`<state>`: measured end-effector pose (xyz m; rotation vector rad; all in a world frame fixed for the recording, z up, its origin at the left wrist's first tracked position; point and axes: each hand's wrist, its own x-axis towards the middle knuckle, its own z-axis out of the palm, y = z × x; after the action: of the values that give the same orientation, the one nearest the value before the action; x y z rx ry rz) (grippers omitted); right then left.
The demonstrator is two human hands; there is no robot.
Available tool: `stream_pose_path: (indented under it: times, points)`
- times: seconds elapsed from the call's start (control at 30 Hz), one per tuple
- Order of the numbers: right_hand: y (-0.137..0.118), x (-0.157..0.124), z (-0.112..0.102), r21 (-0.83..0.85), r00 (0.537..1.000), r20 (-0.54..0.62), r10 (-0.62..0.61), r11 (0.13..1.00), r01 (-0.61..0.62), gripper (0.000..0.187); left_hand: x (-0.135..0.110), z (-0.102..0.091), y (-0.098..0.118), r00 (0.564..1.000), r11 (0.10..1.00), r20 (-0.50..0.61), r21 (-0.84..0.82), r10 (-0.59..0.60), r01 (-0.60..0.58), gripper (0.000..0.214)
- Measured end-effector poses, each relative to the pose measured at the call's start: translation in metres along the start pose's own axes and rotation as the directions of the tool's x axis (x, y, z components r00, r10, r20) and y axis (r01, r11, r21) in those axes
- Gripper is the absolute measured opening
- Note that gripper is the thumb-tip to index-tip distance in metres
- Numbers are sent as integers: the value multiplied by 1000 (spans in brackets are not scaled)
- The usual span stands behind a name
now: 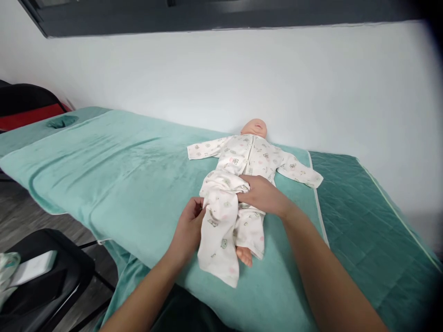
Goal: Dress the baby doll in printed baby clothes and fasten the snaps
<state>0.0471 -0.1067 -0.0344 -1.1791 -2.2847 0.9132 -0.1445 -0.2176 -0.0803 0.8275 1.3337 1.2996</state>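
Note:
A baby doll [255, 127] lies on its back on a green-covered bed, head toward the wall. It wears a white printed long-sleeved top [251, 154], its sleeves spread out to both sides. White printed trousers [221, 240] cover its legs, and one bare foot [244, 255] shows below a leg opening. My left hand [191, 226] pinches the outer edge of the nearer trouser leg. My right hand [261, 194] grips the bunched cloth near the waist, with its fingertips partly hidden in the folds.
A light green cover [138, 175] spreads over the bed, with a darker quilted pad [360, 207] at right. The white wall [221, 78] runs behind. At lower left, a black chair [51, 281] bears a white box [34, 268]; another chair [31, 106] stands far left.

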Motion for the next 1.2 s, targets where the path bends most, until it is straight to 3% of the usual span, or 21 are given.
stream_pose_path:
  times: [0.13, 0.23, 0.33, 0.47, 0.57, 0.67, 0.73, 0.87, 0.97, 1.03, 1.1, 1.2]
  points:
    - [4, 1, 2, 17, 999, -45, 7, 1000, -6, 12, 17, -6, 12, 999, 985, -17, 172, 35, -31, 26]
    - [6, 2, 4, 42, 996, -87, 19, 999, -15, 12, 14, -5, 15, 1000, 968, -9, 249, 15, -12, 28]
    - [7, 4, 7, 44, 992, -126, 21, 999, -15, 11, -4, -3, 8, 999, 959, -44, 284, 2, 11, 34]
    - [8, 6, 12, 41, 980, -193, 52, 998, -45, 13, -41, -7, -8, 990, 943, -101, 327, 101, -63, 38]
    - [6, 6, 14, 39, 968, -235, 88, 996, -81, 11, -63, -11, -12, 997, 925, -66, 379, 42, -14, 39]
    - [4, 4, 12, 37, 978, -194, 83, 996, -77, 3, -68, -7, -8, 991, 951, 68, 294, -117, 92, 44]
    - [3, 1, 6, 66, 991, -114, 73, 996, -65, 10, -65, -1, -3, 976, 970, 121, 183, -183, 159, 44]
    - [-1, -6, -5, 138, 996, 89, -7, 990, -6, 37, -58, 11, 9, 961, 958, 67, -87, -269, 274, 33]
    - [-4, -9, -8, 112, 986, 162, -38, 994, 20, 54, -55, 13, 13, 960, 939, 79, -200, -268, 279, 29]
    - [-5, -10, -7, 96, 986, 163, -24, 995, 8, 49, -51, 9, 12, 973, 966, 51, -120, -226, 230, 30]
    - [-6, -9, -5, 111, 990, 138, -30, 994, 14, 38, -44, 3, 9, 991, 985, -22, 105, -135, 136, 33]
    - [-5, -7, -2, 104, 997, 61, -38, 994, 31, 26, -29, -7, 9, 996, 881, -65, 473, 56, -18, 34]
